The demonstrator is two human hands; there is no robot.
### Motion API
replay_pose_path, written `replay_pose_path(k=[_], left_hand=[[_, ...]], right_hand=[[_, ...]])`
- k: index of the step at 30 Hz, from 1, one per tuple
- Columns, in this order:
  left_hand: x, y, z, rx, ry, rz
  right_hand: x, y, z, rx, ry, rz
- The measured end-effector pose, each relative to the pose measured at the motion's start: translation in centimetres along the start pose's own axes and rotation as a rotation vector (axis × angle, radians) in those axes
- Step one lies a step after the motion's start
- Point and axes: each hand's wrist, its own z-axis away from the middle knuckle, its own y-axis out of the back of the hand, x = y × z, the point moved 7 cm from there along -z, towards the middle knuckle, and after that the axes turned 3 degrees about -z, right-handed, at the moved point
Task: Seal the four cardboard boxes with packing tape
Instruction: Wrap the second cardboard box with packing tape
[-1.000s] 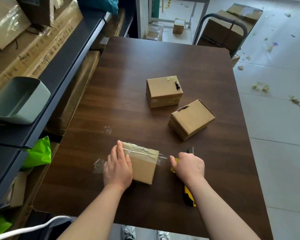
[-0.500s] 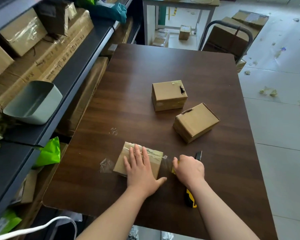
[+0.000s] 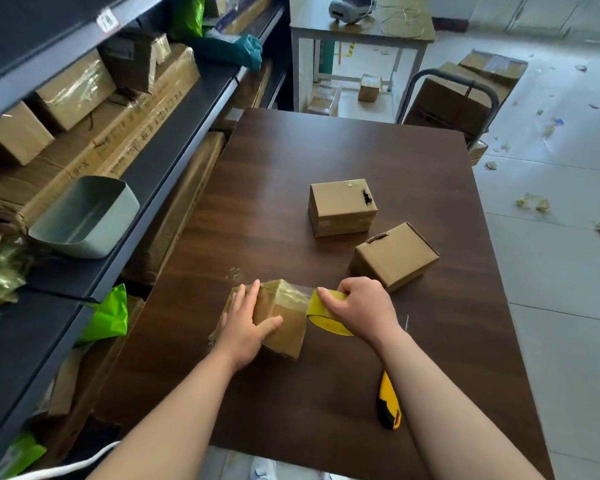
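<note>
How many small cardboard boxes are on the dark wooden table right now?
3 on the table: the near box under the left hand, one mid-table box, one angled box just beyond the right hand holding the tape roll. No fourth shows there.

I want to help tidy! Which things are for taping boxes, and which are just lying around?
For the job: box under the left hand, tape roll in the right hand, two other boxes, utility knife.
Just lying about: grey tub, green bag, floor scraps.
</note>
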Motion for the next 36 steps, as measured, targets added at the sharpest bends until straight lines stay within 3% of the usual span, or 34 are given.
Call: replay_pose_path(k=[12, 24, 28, 32, 36], left_hand=[[-2.3, 2.1, -0.1, -0.064, 0.057, 0.304], [-3.7, 3.9, -0.2, -0.129, 0.067, 0.48], [-3.3, 5.5, 0.1, -0.109, 0.039, 0.239], [-0.1, 7.7, 0.9, 0.2, 0.028, -0.337], [1.4, 5.5, 1.1, 0.198, 0.097, -0.533]], right_hand=[[1.0, -4.3, -1.4, -0.016, -0.05, -0.076], [-0.4, -9.0, -2.9, -0.158, -0.112, -0.271], [-0.6, -9.4, -3.2, -0.162, -0.158, -0.319], [-2.1, -9.4, -3.5, -0.14, -0.145, -0.295], [-3.9, -9.4, -3.2, -0.111, -0.12, -0.268]])
